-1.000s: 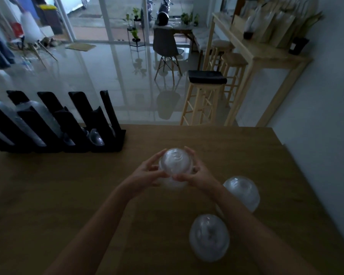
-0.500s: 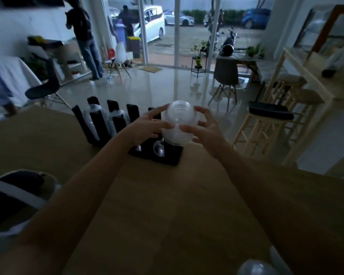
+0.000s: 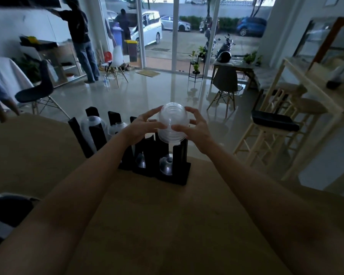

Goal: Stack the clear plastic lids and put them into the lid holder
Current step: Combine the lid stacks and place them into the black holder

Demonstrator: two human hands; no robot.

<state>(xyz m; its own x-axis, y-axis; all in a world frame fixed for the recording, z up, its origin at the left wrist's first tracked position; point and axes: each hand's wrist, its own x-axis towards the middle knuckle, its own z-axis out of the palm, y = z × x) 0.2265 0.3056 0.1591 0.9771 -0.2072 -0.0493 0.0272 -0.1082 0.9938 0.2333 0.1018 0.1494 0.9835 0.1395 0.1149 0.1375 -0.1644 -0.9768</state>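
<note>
Both hands clamped on the lid stack [image 3: 173, 123]: left hand [image 3: 142, 127] grips its left side, right hand [image 3: 195, 126] its right side, thumbs in front, fingers around the back. Domes nested, crown tipped away from me.

Change: a second ago the stack was low over the table [image 3: 157, 225], near me, with two loose lids beside it. Now it's lifted and carried forward, hanging just above the right end of the lid holder [image 3: 167, 175]. The loose lids are out of view. My read: stacking is done for this batch and I'm in the insert step.

Holder contents, relative to the stack:
- slot directly below it: one lid low at the bottom [image 3: 166, 164], lots of room above
- next slot left: another small clear lid low down [image 3: 141, 162]
- far-left slots: fuller clear stacks [image 3: 91, 124], [image 3: 117, 127] reaching up between the black dividers

Next: line the rim up between the right-end dividers, then lower. Risk: the rim catches a divider top and the nested stack splits. The lids left behind me need collecting after this.
</note>
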